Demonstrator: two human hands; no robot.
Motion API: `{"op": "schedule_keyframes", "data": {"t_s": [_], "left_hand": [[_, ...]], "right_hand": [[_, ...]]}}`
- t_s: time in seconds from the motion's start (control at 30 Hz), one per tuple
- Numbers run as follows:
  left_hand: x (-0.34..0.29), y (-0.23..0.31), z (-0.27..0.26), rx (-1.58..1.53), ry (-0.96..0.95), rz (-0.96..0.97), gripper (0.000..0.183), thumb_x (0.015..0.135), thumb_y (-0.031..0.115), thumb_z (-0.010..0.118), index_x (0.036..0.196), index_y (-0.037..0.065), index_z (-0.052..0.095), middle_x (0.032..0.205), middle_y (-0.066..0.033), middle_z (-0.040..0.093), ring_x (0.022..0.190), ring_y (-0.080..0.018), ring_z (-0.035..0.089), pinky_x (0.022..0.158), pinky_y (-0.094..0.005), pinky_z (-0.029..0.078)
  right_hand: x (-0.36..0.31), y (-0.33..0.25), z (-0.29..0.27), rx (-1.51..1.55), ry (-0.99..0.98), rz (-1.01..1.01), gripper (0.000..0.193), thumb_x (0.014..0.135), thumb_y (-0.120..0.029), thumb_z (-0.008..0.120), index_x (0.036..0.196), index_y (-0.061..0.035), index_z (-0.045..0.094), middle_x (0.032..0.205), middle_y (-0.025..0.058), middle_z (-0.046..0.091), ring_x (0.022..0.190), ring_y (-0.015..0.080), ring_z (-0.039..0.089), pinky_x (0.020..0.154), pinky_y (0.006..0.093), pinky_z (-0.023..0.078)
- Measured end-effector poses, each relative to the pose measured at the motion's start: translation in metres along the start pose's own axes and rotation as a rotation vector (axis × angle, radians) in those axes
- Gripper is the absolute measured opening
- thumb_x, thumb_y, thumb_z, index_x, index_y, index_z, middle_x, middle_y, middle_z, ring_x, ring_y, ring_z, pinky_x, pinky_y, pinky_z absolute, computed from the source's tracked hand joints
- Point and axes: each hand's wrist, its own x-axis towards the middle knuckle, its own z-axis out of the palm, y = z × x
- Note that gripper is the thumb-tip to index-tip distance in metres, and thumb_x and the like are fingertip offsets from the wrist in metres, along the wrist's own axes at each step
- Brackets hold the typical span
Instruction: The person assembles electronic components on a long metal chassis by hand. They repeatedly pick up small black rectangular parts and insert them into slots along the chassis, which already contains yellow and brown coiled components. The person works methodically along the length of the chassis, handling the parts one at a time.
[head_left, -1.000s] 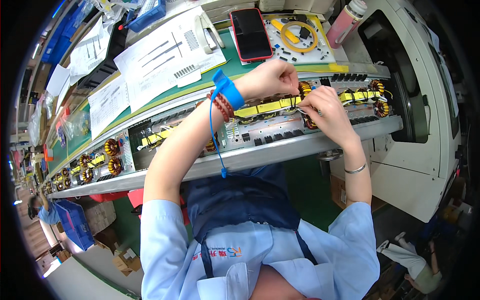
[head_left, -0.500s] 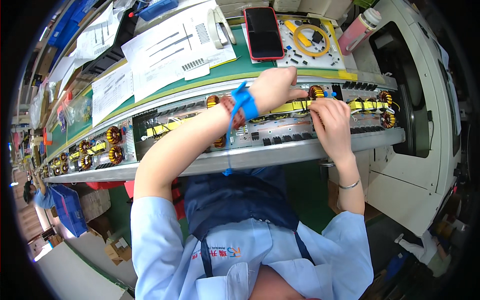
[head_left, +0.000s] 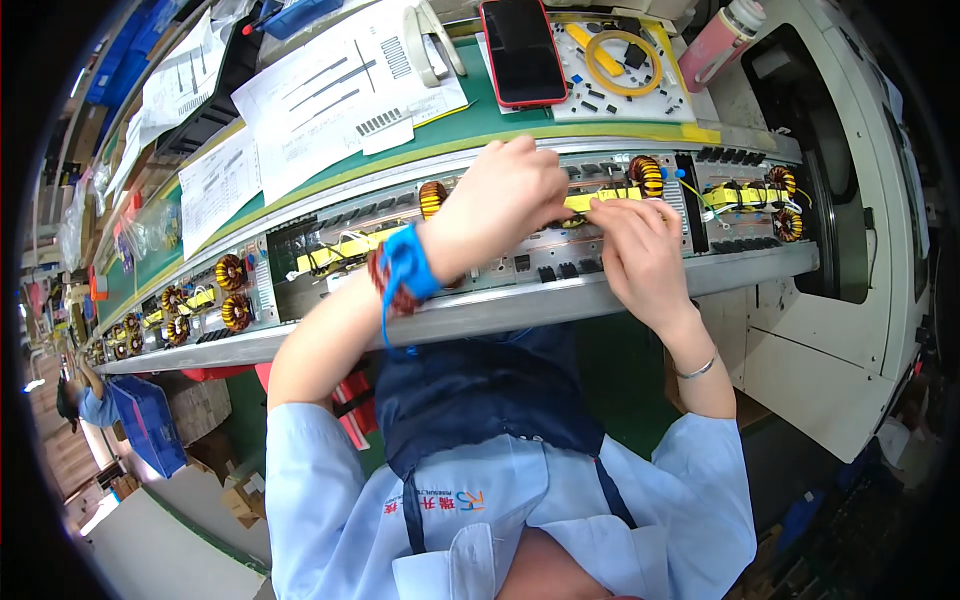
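Circuit boards lie in a long metal rail (head_left: 560,295) across the bench. On the board in front of me, my left hand (head_left: 505,195) reaches over with curled fingers, its fingertips down at a yellow-taped component (head_left: 612,194). My right hand (head_left: 645,250) comes from the near side, bent fingertips touching that component. The two hands nearly meet there; whatever lies between the fingertips is hidden. A copper-wound ring coil (head_left: 646,176) stands just beyond my right hand, and another ring coil (head_left: 433,198) is left of my left hand. A blue strap (head_left: 408,265) circles my left wrist.
Behind the rail lie printed sheets (head_left: 320,100), a phone (head_left: 522,55) and a white tray (head_left: 640,100) with small parts and a tape roll (head_left: 622,63). A pink bottle (head_left: 720,45) stands at back right, beside a white machine (head_left: 850,330). A co-worker's arm (head_left: 92,385) shows far left.
My left hand has drawn left, away from the ring coil, and its extended finger is now curled in. My right hand has shifted slightly left along the yellow-taped component.
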Motion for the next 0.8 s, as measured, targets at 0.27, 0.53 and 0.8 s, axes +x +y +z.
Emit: {"op": "schedule_keyframes", "data": {"t_s": [0.27, 0.53, 0.8], "left_hand": [[0.034, -0.034, 0.014, -0.197, -0.197, -0.252, 0.032, 0.078, 0.029, 0.074, 0.081, 0.002, 0.056, 0.072, -0.0144, 0.059, 0.069, -0.0344, 0.057, 0.062, -0.0412, 0.045], [-0.034, 0.026, -0.019, 0.280, 0.147, -0.104, 0.026, 0.075, 0.023, 0.073, 0.088, 0.005, 0.059, 0.073, -0.0069, 0.059, 0.077, -0.0266, 0.056, 0.072, -0.0372, 0.043], [-0.037, 0.009, -0.014, 0.176, -0.084, -0.087, 0.021, 0.073, 0.012, 0.071, 0.090, 0.005, 0.060, 0.074, -0.0072, 0.059, 0.078, -0.0275, 0.055, 0.073, -0.0376, 0.043]], "right_hand": [[-0.001, 0.000, -0.001, -0.004, 0.011, 0.047, 0.040, 0.070, 0.004, 0.061, 0.109, -0.0062, 0.057, 0.108, 0.0042, 0.064, 0.104, 0.0199, 0.058, 0.097, 0.0396, 0.034], [0.005, -0.028, -0.001, 0.038, -0.060, -0.036, 0.039, 0.071, -0.001, 0.062, 0.109, -0.0074, 0.057, 0.125, 0.0045, 0.059, 0.115, 0.0209, 0.054, 0.099, 0.0401, 0.030], [0.009, -0.024, 0.006, 0.071, -0.088, -0.010, 0.030, 0.069, 0.002, 0.061, 0.098, -0.0071, 0.059, 0.114, 0.0024, 0.064, 0.110, 0.0184, 0.057, 0.096, 0.0390, 0.033]]}}
